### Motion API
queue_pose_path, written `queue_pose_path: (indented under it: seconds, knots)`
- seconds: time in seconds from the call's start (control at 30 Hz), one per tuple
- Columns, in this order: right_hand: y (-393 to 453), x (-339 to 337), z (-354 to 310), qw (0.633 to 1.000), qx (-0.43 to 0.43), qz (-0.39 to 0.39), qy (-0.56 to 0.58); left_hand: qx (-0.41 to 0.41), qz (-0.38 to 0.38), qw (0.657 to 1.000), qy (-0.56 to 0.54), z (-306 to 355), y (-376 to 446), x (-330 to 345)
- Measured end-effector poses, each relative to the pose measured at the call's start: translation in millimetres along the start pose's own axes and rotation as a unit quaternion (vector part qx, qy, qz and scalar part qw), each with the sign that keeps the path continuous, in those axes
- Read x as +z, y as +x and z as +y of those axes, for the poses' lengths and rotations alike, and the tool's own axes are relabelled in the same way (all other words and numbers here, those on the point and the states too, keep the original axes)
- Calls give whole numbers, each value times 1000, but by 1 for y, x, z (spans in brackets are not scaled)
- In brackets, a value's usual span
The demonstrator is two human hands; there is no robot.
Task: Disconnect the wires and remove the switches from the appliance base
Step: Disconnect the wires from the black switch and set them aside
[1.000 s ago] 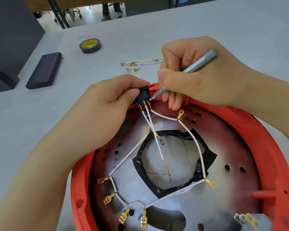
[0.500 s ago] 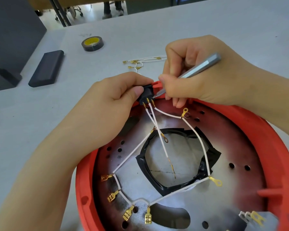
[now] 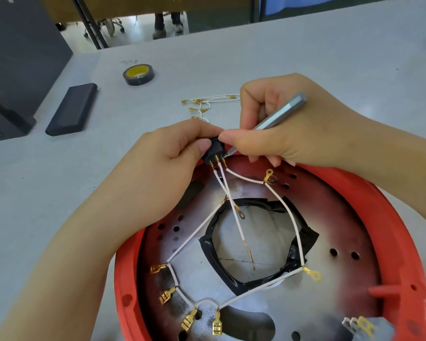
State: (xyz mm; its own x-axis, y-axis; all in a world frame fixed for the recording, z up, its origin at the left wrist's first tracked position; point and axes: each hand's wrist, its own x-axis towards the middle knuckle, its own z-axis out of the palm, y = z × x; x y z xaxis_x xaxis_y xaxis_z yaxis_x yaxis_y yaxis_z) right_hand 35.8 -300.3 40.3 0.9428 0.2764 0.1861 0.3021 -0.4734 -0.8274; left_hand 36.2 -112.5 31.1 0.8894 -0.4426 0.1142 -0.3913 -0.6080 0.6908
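Since a moment ago my right thumb has closed in until it meets my left fingertips over the switch, and the screwdriver tip has slid nearer the terminals. My left hand (image 3: 167, 166) pinches the black rocker switch (image 3: 215, 153) between thumb and fingers, just above the far rim of the red appliance base (image 3: 369, 200). My right hand (image 3: 280, 134) grips the grey screwdriver (image 3: 278, 114) like a pen, its tip touching the rightmost of the switch's three gold terminals. White wires (image 3: 288, 212) run from those terminals down across the base's metal plate to gold spade and ring connectors. Beyond my hands, a loose bundle of removed wires (image 3: 207, 104) lies on the table (image 3: 305, 50), with a roll of black tape (image 3: 138, 75) and a black block (image 3: 71, 109) towards the far left corner.
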Motion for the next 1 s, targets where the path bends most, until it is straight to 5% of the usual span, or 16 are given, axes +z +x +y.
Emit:
queue_pose_path:
  seconds: [1.0]
  knots:
    - [14, 9, -7, 999, 31, -41, -17, -9, 6, 1000, 24, -2, 1, 0]
